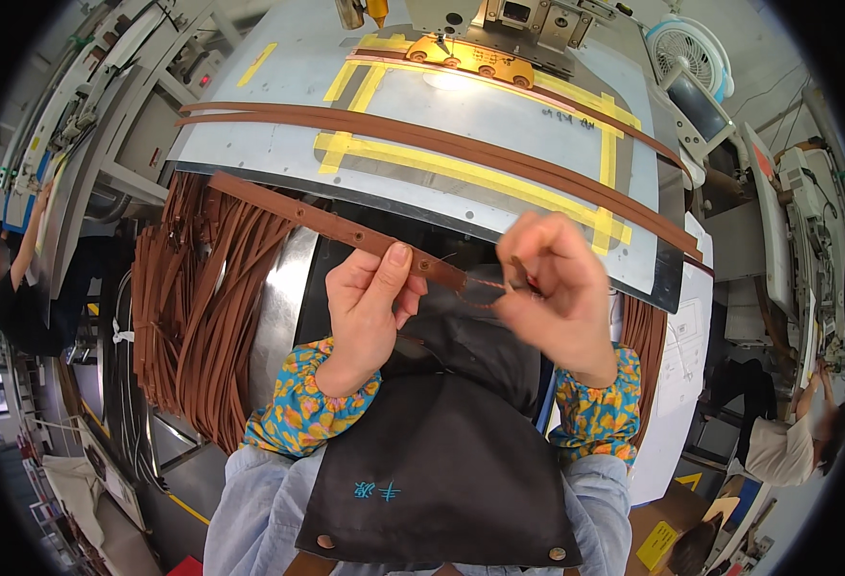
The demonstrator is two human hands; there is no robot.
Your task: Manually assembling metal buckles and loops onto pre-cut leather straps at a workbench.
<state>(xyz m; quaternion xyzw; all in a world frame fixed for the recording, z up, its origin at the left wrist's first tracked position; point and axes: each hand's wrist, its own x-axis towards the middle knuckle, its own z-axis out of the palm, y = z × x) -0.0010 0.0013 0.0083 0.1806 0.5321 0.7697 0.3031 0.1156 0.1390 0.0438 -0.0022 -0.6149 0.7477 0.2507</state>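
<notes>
**Strap end getting its loose thread dealt with, big pile waiting**

So a brown leather strap (345, 228) was held just above the lap, in front of the metal work table (499, 115). The left hand (369, 307) was closed around the strap near its end, thumb pressed flat on top close to a small rivet or hole. The right hand (557, 288) was pinched shut on something small and dark at the strap's tip, maybe a little cutter or just the thread itself; it couldn't be told for sure. A thin reddish thread (485, 293) was seen running between the strap end and those fingers.

Progress-wise, it looked like a mid-batch thing. A thick bundle of similar brown straps (202, 317) was draped off the left side of the table, and a few long straps (461, 144) were laid across the tabletop over the yellow tape marks (461, 173). Which of those were finished and which weren't couldn't be judged. The strap in hand seemed only partly done, since the thread was not yet off.

The sewing machine head (470, 38) at the far edge was left idle, with nothing under it but the orange template (470, 58). Patterned sleeve covers (307, 403) and a dark apron (441, 461) were worn.
</notes>
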